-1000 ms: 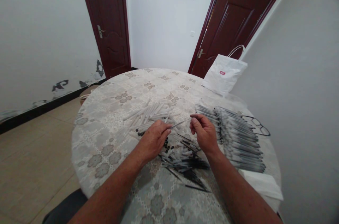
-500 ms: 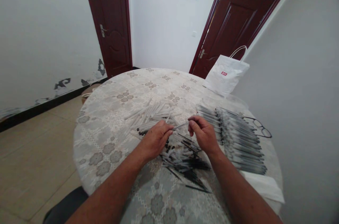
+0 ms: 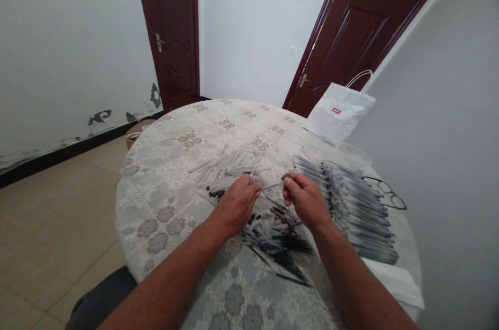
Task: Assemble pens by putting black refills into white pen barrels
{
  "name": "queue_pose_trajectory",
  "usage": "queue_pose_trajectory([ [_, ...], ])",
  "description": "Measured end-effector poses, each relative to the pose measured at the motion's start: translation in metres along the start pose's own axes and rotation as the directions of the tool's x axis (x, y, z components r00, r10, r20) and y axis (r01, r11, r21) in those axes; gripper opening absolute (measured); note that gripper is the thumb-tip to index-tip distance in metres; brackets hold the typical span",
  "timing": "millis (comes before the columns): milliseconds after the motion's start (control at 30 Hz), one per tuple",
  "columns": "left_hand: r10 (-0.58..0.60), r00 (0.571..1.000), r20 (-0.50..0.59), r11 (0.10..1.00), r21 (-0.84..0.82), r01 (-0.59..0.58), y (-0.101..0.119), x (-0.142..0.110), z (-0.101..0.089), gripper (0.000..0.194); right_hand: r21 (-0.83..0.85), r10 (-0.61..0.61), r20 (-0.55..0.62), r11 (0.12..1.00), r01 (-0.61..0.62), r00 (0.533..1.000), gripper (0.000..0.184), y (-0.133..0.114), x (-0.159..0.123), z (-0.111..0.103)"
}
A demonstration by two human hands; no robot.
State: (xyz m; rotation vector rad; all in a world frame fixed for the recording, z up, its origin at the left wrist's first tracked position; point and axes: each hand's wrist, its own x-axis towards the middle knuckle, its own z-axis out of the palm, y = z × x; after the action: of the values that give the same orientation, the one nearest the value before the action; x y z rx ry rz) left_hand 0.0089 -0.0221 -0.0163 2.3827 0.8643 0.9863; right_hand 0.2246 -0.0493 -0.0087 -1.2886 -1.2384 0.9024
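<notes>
A thin greyish pen part (image 3: 272, 185), which looks like a barrel or refill, spans the gap between my hands. Fingers of my left hand (image 3: 240, 201) are closed on its left end. My right hand (image 3: 303, 196) pinches the other end between thumb and forefinger. Behind my left hand lies a pile of white pen barrels (image 3: 230, 163). Below both hands spreads a heap of dark ink refills (image 3: 280, 247) with small black caps among them. To the right, assembled-looking pens (image 3: 362, 215) lie in dense rows.
Eyeglasses (image 3: 385, 192) rest near the table's right edge. A white paper bag (image 3: 339, 111) stands at the back right by the wall. A folded white item (image 3: 393, 280) lies at the front right. The round table has a patterned tablecloth (image 3: 156, 200).
The whole view has shifted slightly, so things appear farther right. Both hands keep hold of the thin pen part, with the right fingers now closed more tightly around its end.
</notes>
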Motion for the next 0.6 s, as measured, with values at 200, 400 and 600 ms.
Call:
queue_pose_trajectory([
  [200,-0.064,0.992,-0.110,0.992,-0.113,0.051,0.007,0.003,0.004,0.027,0.303,0.000,-0.074,0.953,0.022,0.997,0.031,-0.002,-0.004,0.017],
  [400,-0.267,0.964,-0.012,0.905,-0.346,0.247,0.005,0.005,0.001,0.020,0.197,-0.027,0.113,0.980,0.004,0.993,0.024,0.006,-0.013,0.045],
  [600,-0.391,0.920,-0.026,0.845,-0.407,0.347,-0.009,0.005,-0.006,0.025,-0.124,-0.132,-0.034,0.984,0.127,0.991,0.029,-0.008,0.006,0.000],
])
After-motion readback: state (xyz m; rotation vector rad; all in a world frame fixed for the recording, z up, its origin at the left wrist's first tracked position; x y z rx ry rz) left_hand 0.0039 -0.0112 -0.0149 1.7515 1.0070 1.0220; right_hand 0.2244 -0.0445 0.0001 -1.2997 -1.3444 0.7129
